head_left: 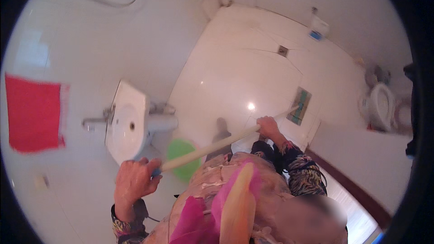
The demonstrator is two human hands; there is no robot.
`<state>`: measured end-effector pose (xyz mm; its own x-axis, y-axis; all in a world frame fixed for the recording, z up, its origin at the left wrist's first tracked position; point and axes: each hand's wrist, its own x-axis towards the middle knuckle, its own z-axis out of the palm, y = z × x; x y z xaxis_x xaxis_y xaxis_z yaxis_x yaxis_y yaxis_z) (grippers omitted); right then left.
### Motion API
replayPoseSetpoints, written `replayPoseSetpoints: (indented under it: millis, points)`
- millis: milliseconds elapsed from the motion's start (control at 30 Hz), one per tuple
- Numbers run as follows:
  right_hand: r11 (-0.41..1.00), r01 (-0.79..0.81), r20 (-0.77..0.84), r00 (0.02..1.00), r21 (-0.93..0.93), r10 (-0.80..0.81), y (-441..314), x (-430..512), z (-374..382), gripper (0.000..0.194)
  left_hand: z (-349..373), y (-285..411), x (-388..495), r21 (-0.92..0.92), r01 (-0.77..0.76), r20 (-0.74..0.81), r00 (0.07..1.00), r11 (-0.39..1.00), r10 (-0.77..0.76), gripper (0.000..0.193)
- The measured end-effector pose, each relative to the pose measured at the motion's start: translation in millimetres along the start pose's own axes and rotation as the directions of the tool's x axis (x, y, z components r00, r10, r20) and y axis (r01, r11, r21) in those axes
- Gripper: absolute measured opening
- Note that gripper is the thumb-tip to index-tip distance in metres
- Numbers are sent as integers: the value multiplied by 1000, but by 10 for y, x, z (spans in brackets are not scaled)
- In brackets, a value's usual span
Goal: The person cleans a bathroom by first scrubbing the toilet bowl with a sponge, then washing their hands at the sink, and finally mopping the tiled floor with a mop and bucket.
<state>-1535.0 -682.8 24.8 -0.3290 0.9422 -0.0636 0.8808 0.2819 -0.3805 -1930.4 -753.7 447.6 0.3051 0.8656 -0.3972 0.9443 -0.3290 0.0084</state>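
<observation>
A flat mop's long pale pole [210, 148] slants across the front of my body. My left hand [135, 178] is closed around its blue-tipped upper end, near the washbasin. Further down the pole, my right hand [268, 127] wraps it in a fist. The grey and green flat mop head [299, 106] lies on the tiled floor beyond my right hand. Below the pole, a pink patterned apron [240, 166] covers my front, and dark patterned sleeves cover both arms.
To the left, a white washbasin [130, 118] with a metal tap [95, 121] juts from the wall beside a red towel [34, 115]. A green basin [184, 159] sits under the pole. A floor drain [282, 51] lies ahead; a white toilet [383, 103] stands right, past a dark red edge [349, 186].
</observation>
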Motion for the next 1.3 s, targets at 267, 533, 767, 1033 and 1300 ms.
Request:
replayPoseSetpoints:
  millis: [267,533,767,1033,1300]
  points:
    - [952,246,321,900,179,-293,-545,-84,-216,21,126,287,-1054,-35,311,-50,949,950,-313,26]
    - [873,437,265,835,216,-483,-1320,31,-366,10,-203,510,-2164,-99,525,-98,840,845,-534,22]
    - [716,601,274,665,356,-694,-1546,-142,-239,9,-12,2071,-2616,-90,812,60,582,576,-811,31]
    - [442,734,390,258,516,-884,-2021,-701,-354,23,-294,3418,-3139,-62,979,152,204,196,-967,42]
    - [185,726,423,-159,662,-892,-2043,-1527,-544,19,-1030,4814,-2858,74,994,112,-86,-78,-990,41]
